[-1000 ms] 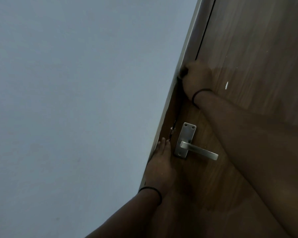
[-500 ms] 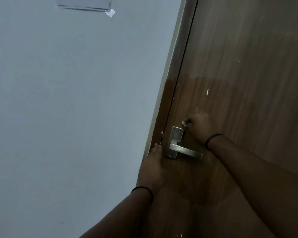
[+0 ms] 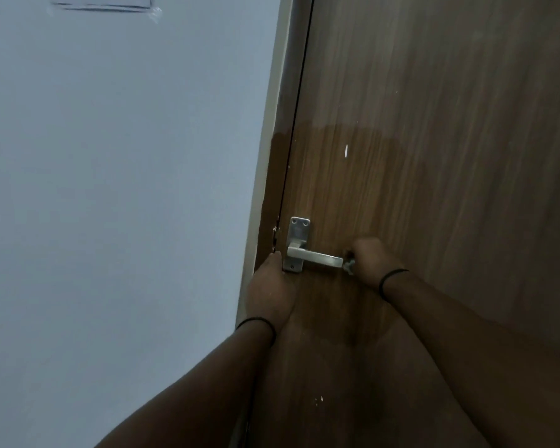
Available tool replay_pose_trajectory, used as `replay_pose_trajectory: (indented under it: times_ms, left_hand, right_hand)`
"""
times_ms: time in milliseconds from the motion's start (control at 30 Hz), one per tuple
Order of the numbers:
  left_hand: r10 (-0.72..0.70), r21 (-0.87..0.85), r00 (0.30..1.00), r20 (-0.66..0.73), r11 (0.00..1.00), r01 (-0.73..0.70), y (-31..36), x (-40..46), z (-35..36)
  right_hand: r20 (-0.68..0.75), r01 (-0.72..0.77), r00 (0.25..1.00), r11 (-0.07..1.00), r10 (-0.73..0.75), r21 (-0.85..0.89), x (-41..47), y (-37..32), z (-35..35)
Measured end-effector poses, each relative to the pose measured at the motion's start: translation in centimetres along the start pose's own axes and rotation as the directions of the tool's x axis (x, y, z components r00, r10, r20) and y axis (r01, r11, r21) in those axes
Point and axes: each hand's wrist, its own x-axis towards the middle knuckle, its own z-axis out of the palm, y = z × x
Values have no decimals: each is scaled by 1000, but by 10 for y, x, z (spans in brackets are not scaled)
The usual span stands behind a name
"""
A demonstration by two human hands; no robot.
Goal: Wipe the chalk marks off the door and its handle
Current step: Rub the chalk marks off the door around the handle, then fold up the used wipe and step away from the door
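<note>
While the left hand rests with fingers flat at the door edge, the right hand pinches a small cloth touching the handle tip. Best sweep along the lever, then catch the white fleck above.

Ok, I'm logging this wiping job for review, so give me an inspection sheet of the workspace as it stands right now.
Surface: brown wooden door, a darker patch around the handle area; a white mark above the handle and small white specks low down.
Job's things: metal lever handle on its plate; a small grey wad, probably the wiping cloth, at the lever's tip.
Clutter: nothing seen.
Hands: left hand rests on the door edge beside the plate; right hand grips the wad.
Cables: nothing seen.
Surroundings: pale wall left of the door frame, with a taped sheet at the top edge.
</note>
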Motion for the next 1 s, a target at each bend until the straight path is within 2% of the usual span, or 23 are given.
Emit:
replay_pose_trajectory:
  times_ms: [67,133,233,333,433,533,633,800,933,1000]
  left_hand:
    - [-14,9,1000,8,1000,14,5,-3,-2]
    - [-42,1,999,9,999,42,9,-6,-3]
    - [-80,12,997,1,997,80,15,-7,0]
    - [-99,41,994,-46,994,101,24,-8,2]
    - [-111,31,987,-112,993,115,36,-10,1]
    - [-61,-7,990,-125,998,60,47,-11,1]
    - [11,-45,997,-73,999,-15,56,-11,1]
    - [50,-111,999,13,993,-49,73,-12,0]
    - [40,-267,999,36,963,-29,88,-14,-8]
    - [28,-337,998,56,941,-7,95,-16,-15]
  right_hand:
    - [51,-56,997,998,54,37,-18,15,9]
    - [30,-70,997,995,68,75,-29,20,13]
    - [-3,-97,995,965,101,245,-40,12,7]
    - [-38,-48,997,943,64,330,-51,-6,-1]
    - [-74,14,997,946,10,325,-63,-21,-1]
    - [-128,21,992,951,19,307,-65,-30,-3]
    - [-159,8,986,922,58,387,-65,-37,-9]
    - [-202,26,968,737,151,676,-69,-49,-20]
    - [-162,19,952,478,259,878,-80,-54,-33]
    - [-152,23,941,393,301,919,-89,-53,-39]
